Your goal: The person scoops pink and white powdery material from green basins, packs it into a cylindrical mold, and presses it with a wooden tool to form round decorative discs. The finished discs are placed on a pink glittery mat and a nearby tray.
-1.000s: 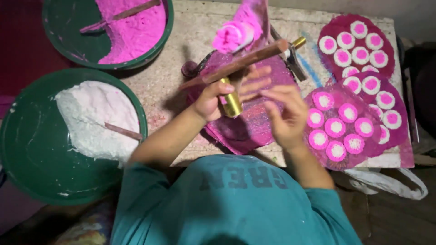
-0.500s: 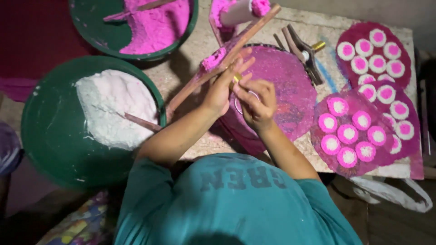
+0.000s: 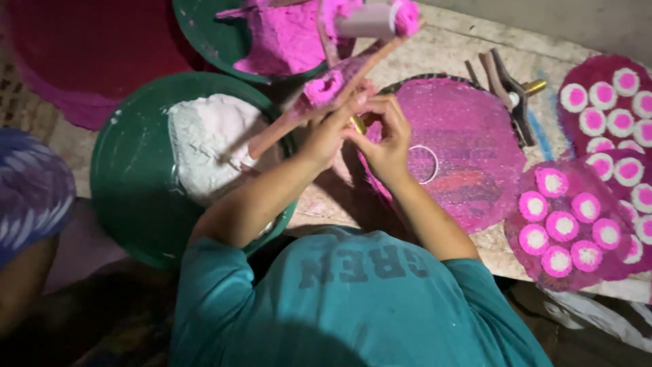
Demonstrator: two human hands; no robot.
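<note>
My left hand (image 3: 329,136) and my right hand (image 3: 388,139) meet over the left edge of a round, pink-dusted board (image 3: 475,129). Both pinch a small brass cylinder (image 3: 357,124) between their fingertips. A long wooden stick (image 3: 285,129) caked with pink powder slants from the white-powder bowl past my left fingers toward the top. I cannot tell whether my left hand grips it. A thin white ring (image 3: 425,164) lies on the board just right of my right hand.
A green bowl (image 3: 129,197) of white powder sits at the left. Behind it is a green bowl (image 3: 200,27) of pink powder. Several pink discs with white rims (image 3: 562,226) fill round boards at the right. Metal tools (image 3: 516,95) lie behind. Another person's patterned sleeve (image 3: 30,190) is at far left.
My hands drew together around the brass cylinder and shifted toward the board's left edge. The white ring now shows on the board. The view has moved in closer.
</note>
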